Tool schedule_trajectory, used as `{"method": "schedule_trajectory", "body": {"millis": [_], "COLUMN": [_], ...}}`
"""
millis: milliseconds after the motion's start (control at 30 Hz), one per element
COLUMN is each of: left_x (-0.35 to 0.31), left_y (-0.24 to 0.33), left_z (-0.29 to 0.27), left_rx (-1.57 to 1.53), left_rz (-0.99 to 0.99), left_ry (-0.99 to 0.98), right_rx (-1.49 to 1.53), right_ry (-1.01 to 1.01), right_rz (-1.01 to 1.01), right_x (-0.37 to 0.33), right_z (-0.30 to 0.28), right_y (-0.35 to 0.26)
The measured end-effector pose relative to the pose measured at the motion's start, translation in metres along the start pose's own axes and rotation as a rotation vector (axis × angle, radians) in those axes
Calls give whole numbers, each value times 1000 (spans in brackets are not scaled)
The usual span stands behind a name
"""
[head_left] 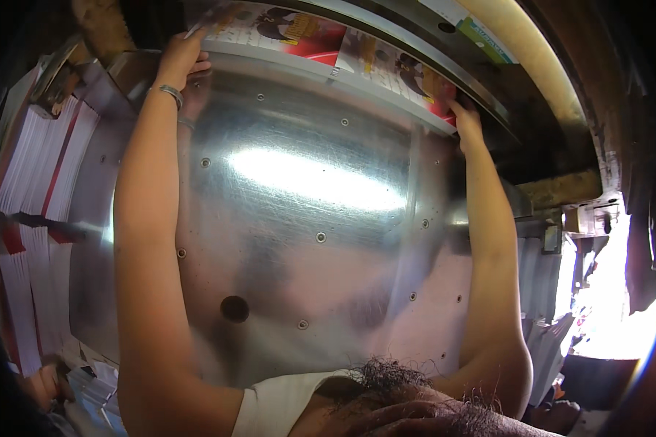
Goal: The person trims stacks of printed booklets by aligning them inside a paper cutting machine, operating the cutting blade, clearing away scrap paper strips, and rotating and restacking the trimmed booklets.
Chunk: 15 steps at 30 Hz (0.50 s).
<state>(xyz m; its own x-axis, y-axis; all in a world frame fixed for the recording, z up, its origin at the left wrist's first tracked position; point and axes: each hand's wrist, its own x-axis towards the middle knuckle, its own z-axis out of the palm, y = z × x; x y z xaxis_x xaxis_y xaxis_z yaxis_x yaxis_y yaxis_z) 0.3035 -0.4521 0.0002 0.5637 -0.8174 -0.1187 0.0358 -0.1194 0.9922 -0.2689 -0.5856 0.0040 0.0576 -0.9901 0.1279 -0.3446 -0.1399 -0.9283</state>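
Along the far edge of a shiny metal table (299, 277) lies a wide stack of printed sheets (306, 67), white-edged, with two matching red and cream designs side by side on top. At its left end, my left hand (181, 64) grips the corner, thumb on the upper side and other fingers lower at the edge. Around that wrist is a metal bracelet (171, 95). My right hand (466, 120) holds the right end, with its fingertips on the red corner. Both arms are stretched far forward. The far side of the stack sits close to a metal bar (415, 51).
Upright stacks of white sheets with red strips (40, 156) stand at the left. A worn machine frame (561, 87) curves over the far right, with a green and white box (486, 40) on it. Grey stacked sheets (543, 291) are at the right, beside bright light.
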Motion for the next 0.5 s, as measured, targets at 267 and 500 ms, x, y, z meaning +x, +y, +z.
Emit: {"method": "schedule_trajectory", "body": {"millis": [267, 500], "left_x": [9, 9], "left_y": [3, -1], "left_z": [-17, -15], "left_rx": [41, 100], "left_rz": [116, 86], "left_ry": [85, 17], "right_rx": [-66, -163], "right_ry": [65, 63], "right_rz": [173, 102], "right_x": [14, 17], "right_z": [-7, -27], "right_y": [-2, 3]}}
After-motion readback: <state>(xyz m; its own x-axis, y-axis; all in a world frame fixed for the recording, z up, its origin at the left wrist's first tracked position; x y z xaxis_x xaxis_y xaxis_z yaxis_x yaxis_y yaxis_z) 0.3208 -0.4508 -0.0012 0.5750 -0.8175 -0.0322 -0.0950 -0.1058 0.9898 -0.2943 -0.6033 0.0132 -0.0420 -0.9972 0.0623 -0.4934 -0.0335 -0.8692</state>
